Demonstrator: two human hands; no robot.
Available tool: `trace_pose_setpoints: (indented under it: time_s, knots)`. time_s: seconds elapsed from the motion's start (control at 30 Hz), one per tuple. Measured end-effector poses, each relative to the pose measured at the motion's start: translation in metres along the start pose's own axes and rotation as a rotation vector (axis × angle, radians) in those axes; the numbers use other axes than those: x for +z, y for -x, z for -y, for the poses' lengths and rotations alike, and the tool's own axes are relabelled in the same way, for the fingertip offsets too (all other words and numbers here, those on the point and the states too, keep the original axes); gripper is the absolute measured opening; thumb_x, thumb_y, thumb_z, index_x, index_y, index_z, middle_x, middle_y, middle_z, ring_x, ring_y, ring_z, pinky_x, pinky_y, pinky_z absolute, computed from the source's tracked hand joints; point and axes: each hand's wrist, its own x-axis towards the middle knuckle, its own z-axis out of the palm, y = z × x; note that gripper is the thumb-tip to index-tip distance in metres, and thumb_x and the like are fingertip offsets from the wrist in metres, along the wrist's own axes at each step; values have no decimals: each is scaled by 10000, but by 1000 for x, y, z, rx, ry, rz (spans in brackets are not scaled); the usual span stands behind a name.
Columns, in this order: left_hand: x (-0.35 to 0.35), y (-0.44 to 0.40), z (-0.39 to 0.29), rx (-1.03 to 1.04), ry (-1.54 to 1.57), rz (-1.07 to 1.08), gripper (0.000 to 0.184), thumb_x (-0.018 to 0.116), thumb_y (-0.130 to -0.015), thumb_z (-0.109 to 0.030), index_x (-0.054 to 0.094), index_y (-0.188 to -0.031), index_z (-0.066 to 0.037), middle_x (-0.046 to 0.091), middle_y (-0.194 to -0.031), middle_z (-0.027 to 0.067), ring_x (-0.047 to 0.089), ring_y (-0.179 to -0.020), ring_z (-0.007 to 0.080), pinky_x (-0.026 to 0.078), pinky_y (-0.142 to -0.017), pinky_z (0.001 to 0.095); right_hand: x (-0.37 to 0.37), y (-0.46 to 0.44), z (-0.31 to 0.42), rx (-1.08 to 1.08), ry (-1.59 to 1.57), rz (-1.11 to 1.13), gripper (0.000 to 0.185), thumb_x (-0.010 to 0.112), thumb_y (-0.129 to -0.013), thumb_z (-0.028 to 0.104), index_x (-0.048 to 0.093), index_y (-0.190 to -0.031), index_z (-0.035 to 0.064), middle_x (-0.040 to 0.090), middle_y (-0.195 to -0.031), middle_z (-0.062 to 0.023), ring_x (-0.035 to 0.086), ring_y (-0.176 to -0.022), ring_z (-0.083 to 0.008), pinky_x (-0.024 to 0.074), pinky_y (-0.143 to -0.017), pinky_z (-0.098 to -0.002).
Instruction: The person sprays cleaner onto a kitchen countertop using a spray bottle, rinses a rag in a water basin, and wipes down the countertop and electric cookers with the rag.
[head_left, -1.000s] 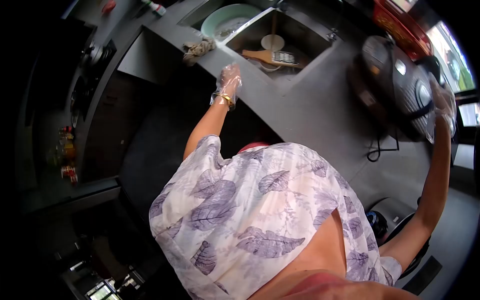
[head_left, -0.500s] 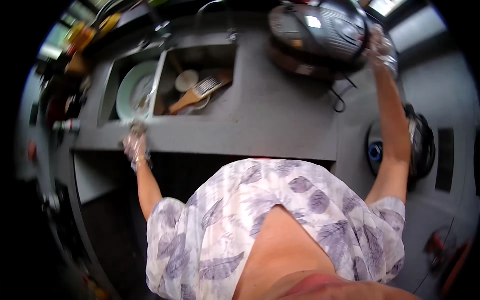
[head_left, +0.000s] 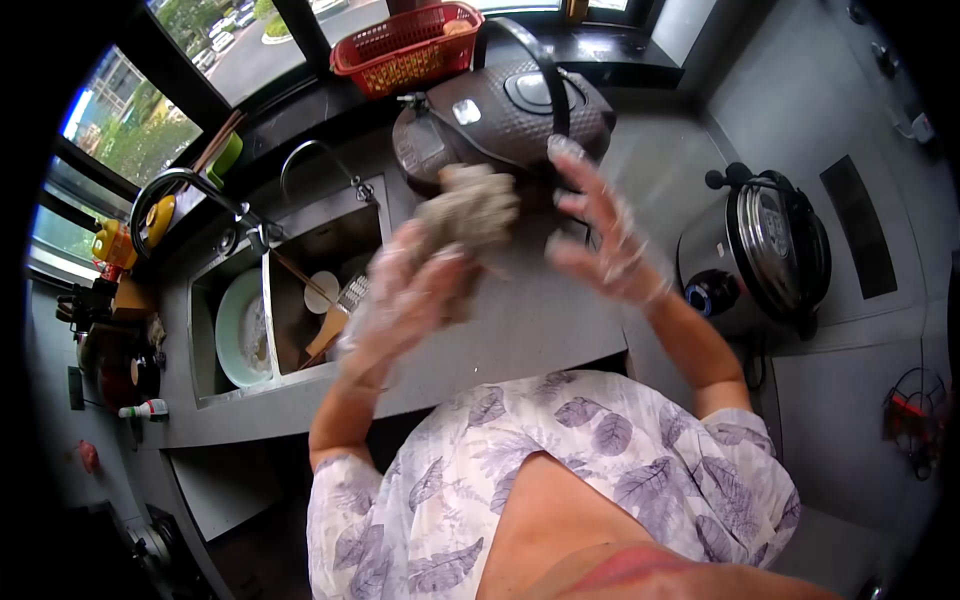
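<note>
My left hand (head_left: 400,295), in a clear plastic glove, grips a crumpled grey-brown rag (head_left: 472,208) above the counter (head_left: 500,325). The rag is in front of a dark rice cooker (head_left: 500,120) and covers part of its lower front. My right hand (head_left: 612,248), gloved the same way, is raised with its fingers spread and nothing in it. It is near the cooker's right front; whether the fingertips touch anything I cannot tell. The cooker's lid is down and its black handle (head_left: 548,65) stands up.
At the left, the double sink (head_left: 268,315) holds a pale green basin (head_left: 232,330), a grater (head_left: 350,297) and a wooden utensil (head_left: 325,335). A curved faucet (head_left: 165,185) rises behind. A red basket (head_left: 405,50) sits behind the cooker. A second cooker (head_left: 750,250) stands at right.
My left hand has lifted from the sink's front edge and moved right with the rag. My right hand has left the cooker's right side and come inward. The view has shifted.
</note>
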Motion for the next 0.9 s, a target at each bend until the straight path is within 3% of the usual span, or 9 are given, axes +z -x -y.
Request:
trace_pose_setpoints:
  time_s: [0.13, 0.17, 0.3, 0.47, 0.57, 0.7, 0.73, 0.8, 0.9]
  knots:
    - [93, -55, 12, 320, -398, 160, 373, 482, -955, -274, 433, -1212, -9, 527, -1124, 151, 532, -1009, 250, 436, -883, 341, 5, 27, -15, 37, -429, -183, 1039, 787, -719, 178, 60, -1460, 135, 228, -1464, -121, 305, -1325, -253, 323, -1066, -366]
    - [110, -64, 16, 166, -178, 167, 375, 486, -954, -270, 426, -1212, -5, 513, -1131, 167, 520, -1017, 261, 428, -887, 351, 0, 28, -19, 141, -568, -294, 1070, 786, -720, 173, 19, -1464, 134, 246, -1454, -127, 318, -1317, -246, 326, -1065, -358]
    - [110, -87, 11, 340, -305, 75, 505, 595, -892, -331, 408, -1243, -21, 506, -1080, 161, 519, -988, 226, 423, -887, 329, -41, 13, -2, 224, -1000, -392, 978, 772, -687, 30, 154, -1443, 98, 340, -1404, -124, 384, -1273, -226, 359, -1049, -360]
    - [88, -95, -24, 64, -459, 178, 794, 771, -716, -430, 386, -1294, -44, 533, -1020, 132, 576, -859, 201, 502, -722, 282, -59, 3, -30, 250, -826, -457, 540, 789, -660, 29, 541, -1140, 8, 587, -1127, -79, 568, -1034, -172, 464, -922, -297]
    - [70, -95, -40, -147, -380, 432, 630, 806, -679, -390, 561, -1145, -43, 633, -989, 123, 605, -937, 171, 511, -767, 284, -73, -14, -30, -76, -444, -385, 481, 791, -659, 19, 550, -1075, 12, 576, -1053, -51, 552, -979, -135, 459, -887, -259]
    - [42, -93, -74, -7, -852, 411, 289, 754, -757, -211, 660, -976, -46, 681, -905, 88, 640, -787, 125, 530, -682, 291, -66, -34, -12, -171, -382, -441, 497, 808, -640, 25, 548, -1063, 23, 560, -989, -25, 540, -927, -122, 459, -857, -260]
    - [31, -88, -77, 88, -592, 305, 204, 731, -767, -155, 665, -932, -55, 680, -871, 92, 629, -686, 121, 518, -606, 252, -67, -39, -16, -234, -246, -442, 469, 801, -668, 87, 551, -1062, 36, 562, -996, -41, 552, -932, -144, 472, -840, -279]
    - [5, -115, -66, 483, -713, 282, 184, 728, -757, -126, 659, -906, -45, 662, -809, 61, 601, -629, 102, 496, -544, 194, -74, -59, -13, -392, 63, -454, 404, 758, -727, 156, 549, -1054, 42, 558, -1004, -67, 563, -910, -182, 479, -821, -305]
    - [-8, -150, -81, 570, -698, 243, 163, 696, -777, -140, 655, -895, -34, 661, -796, 68, 601, -622, 109, 490, -532, 200, -93, -105, 11, -459, 714, -458, 348, 669, -817, 280, 599, -1077, 59, 598, -1041, -75, 583, -982, -186, 487, -848, -291]
